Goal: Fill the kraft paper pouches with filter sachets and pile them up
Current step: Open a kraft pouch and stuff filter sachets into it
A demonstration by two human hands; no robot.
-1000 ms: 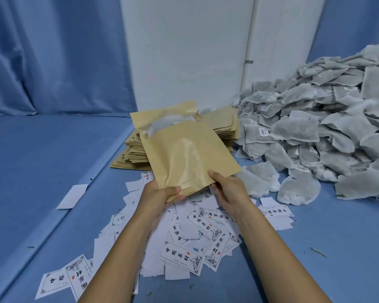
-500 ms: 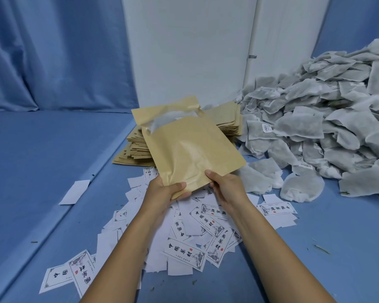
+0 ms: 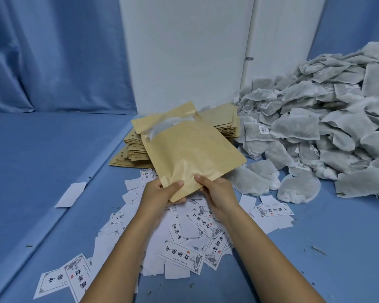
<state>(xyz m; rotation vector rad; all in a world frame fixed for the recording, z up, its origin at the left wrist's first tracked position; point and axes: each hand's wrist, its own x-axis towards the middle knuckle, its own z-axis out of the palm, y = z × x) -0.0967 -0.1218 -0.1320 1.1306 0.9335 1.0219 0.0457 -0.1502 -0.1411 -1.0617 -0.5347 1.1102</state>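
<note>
I hold one kraft paper pouch (image 3: 188,149) tilted up over the table, its open mouth pointing away from me. A white filter sachet (image 3: 166,125) shows inside the mouth. My left hand (image 3: 162,193) grips the pouch's near bottom corner, and my right hand (image 3: 217,191) pinches the bottom edge beside it. Behind the pouch lies a stack of flat kraft pouches (image 3: 131,149). A big heap of grey-white filter sachets (image 3: 315,127) fills the right side.
Printed paper labels (image 3: 182,256) lie scattered on the blue cloth under my arms, some face down. One blank slip (image 3: 70,194) lies apart on the left. A white panel (image 3: 184,53) stands at the back against blue curtains.
Both hands and the pouch have stayed almost in place; the pouch sits slightly lower and closer to the stack behind it.
</note>
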